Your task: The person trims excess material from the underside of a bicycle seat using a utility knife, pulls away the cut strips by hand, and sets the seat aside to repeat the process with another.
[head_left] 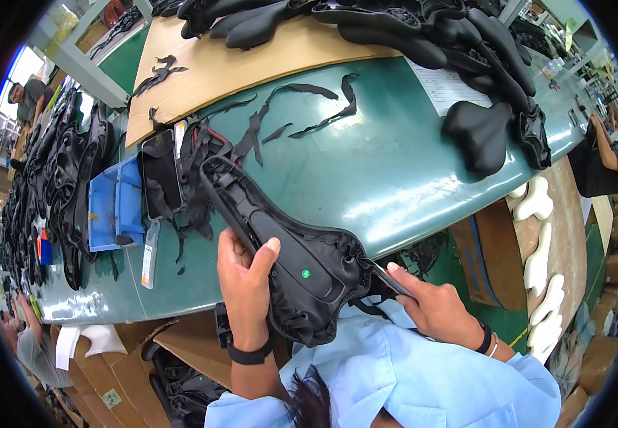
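A black bicycle saddle [298, 246] is held underside up and slantwise, its narrow nose toward the table and its wide end near my body. Its cover is gathered in folds round the rim, and a small green round sticker marks the base. My left hand [246, 285] grips the saddle's left side, thumb over the edge. Closed round a slim utility knife [392, 279], my right hand [439, 311] holds the tip against the folded cover at the wide end's right corner. Black offcut strips [252, 132] lie on the table beyond.
Across the green table [387, 164] stand a blue bin [116, 207], a black tray [160, 175] and cardboard [209, 68]. More saddles [477, 135] are heaped at the far right, black covers [59, 178] at the left. White foam pads [537, 200] and a co-worker [612, 150] are to the right.
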Demonstrator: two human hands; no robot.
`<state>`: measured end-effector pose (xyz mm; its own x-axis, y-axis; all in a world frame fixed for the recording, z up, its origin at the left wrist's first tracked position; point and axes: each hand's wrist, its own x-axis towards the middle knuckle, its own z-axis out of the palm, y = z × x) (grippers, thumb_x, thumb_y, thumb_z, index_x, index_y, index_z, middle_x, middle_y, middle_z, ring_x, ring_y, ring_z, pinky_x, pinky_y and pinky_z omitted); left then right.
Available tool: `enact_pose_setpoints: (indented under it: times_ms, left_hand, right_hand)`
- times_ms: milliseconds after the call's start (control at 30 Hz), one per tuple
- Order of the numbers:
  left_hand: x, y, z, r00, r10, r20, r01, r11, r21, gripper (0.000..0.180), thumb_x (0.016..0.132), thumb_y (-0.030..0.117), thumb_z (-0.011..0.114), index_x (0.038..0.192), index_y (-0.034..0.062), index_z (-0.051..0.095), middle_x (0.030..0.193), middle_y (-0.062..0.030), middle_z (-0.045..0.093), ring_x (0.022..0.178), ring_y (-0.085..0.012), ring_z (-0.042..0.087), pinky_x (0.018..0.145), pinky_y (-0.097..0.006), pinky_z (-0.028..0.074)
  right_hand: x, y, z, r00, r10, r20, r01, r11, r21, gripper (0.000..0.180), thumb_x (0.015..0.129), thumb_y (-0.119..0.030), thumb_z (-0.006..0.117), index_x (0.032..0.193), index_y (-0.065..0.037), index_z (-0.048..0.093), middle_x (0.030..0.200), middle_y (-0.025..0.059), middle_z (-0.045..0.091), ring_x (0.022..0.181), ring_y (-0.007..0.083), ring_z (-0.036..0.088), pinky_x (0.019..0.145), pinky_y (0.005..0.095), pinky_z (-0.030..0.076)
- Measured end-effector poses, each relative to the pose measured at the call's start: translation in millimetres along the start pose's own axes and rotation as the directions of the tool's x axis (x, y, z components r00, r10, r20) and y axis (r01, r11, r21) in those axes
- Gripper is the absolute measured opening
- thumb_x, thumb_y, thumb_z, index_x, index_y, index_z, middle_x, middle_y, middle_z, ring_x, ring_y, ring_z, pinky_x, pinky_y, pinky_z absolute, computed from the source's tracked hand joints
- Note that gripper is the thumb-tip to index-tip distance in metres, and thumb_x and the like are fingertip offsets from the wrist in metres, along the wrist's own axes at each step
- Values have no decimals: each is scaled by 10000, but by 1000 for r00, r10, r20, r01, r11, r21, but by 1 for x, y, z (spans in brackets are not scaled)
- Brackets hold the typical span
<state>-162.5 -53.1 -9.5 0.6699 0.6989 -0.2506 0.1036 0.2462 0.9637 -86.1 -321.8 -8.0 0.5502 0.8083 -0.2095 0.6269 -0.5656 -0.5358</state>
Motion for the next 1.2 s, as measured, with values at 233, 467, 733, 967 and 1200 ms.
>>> enact_pose_setpoints:
  times_ms: [233,467,733,967,1200]
  left_hand:
    - [-39,9,18,979,184,-91,-177,981,76,485,858,54,662,1256,-53,407,1135,-133,554,1006,-170,567,924,-301,448]
    - [-42,-17,9,963,133,-235,-154,985,-73,493,865,33,643,1285,-46,396,1170,-125,545,1047,-181,548,964,-312,425]
    - [-31,-23,18,825,565,-24,-339,528,779,473,739,39,779,1137,-2,526,1080,-134,542,1014,-264,528,859,-371,456]
    - [18,-18,64,719,367,590,-695,394,601,182,800,208,674,791,47,590,718,-72,541,746,-262,513,724,-397,356]
    - [22,-8,60,752,216,622,-598,621,507,317,830,169,661,589,43,497,549,-61,423,621,-221,361,683,-355,281]
  right_hand:
    - [76,-25,-1,848,-162,-505,283,944,172,680,826,-38,694,1431,-25,382,1016,189,645,764,327,668,658,354,547]
    - [106,1,-2,758,-48,-650,216,959,182,532,807,-13,623,1316,0,469,891,180,634,711,355,621,646,395,502]
    - [114,17,-34,803,259,-537,93,835,542,443,816,-63,631,1245,-28,526,788,105,584,681,142,549,667,296,484]
    - [92,-1,-44,928,-194,-317,322,845,427,513,845,-141,698,1309,-28,512,1074,164,670,940,318,667,811,350,520]
    - [79,42,-75,941,-339,-28,339,940,23,520,885,-140,656,1385,-179,516,878,96,668,746,286,663,627,367,521]
